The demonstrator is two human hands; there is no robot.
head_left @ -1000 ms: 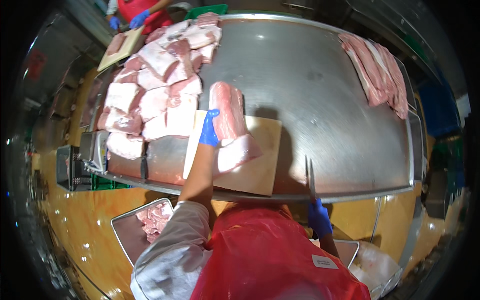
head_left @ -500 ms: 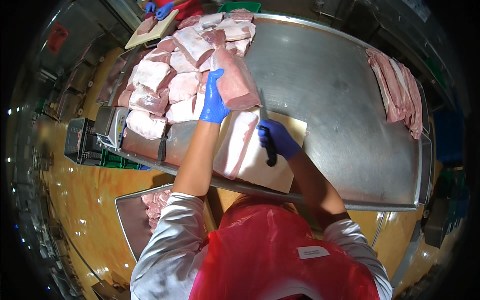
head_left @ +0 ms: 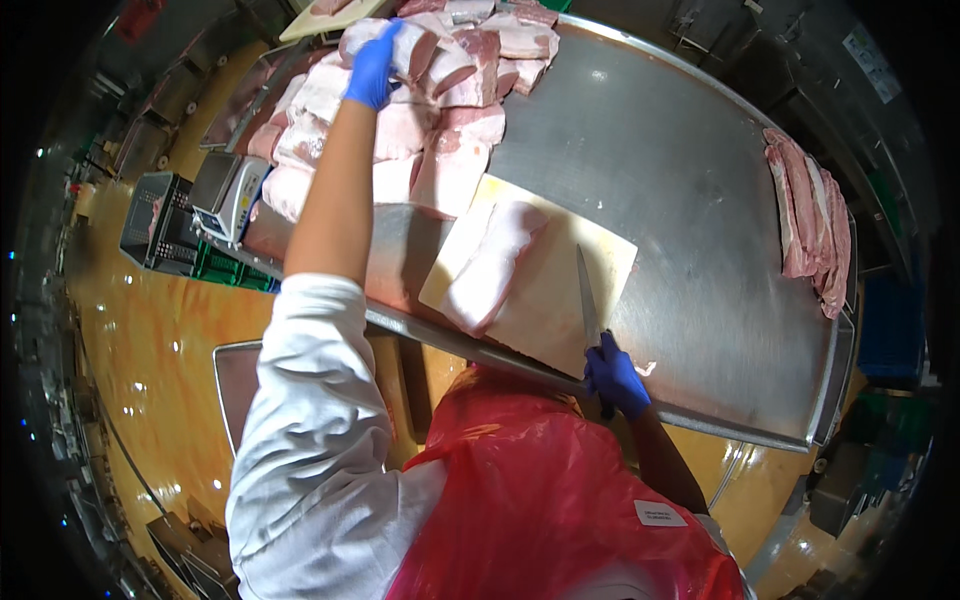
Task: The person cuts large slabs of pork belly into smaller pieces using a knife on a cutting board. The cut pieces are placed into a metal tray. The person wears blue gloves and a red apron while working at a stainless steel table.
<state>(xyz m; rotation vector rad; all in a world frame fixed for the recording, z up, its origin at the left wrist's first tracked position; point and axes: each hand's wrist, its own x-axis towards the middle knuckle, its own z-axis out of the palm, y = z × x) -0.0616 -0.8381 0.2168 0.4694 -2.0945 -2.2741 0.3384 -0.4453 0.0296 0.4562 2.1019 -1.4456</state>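
My left hand [head_left: 372,72], in a blue glove, reaches to the far side of a heap of pale pink pork pieces [head_left: 400,150]. It grips a thick pork piece [head_left: 412,52] on top, with its fingers along the upper side. Close to the table's front edge, my right hand [head_left: 613,380], also blue-gloved, is closed round the dark handle of a knife [head_left: 586,290]. The long blade points away from me over the white cutting board [head_left: 560,330]. A fat-covered pork slab [head_left: 495,268] lies on the board's left part, apart from the blade.
Long pork strips [head_left: 808,215] lie at the right end of the steel table [head_left: 680,200]. A scale [head_left: 228,200] stands at the left edge, beside a grey crate [head_left: 158,222]. A small meat scrap [head_left: 646,369] lies near my right hand. Another board [head_left: 335,18] is at the far left.
My left hand has let go of the large pork piece, which now rests on the heap's near edge, and has moved farther away to another. My right hand has drawn the knife closer to me.
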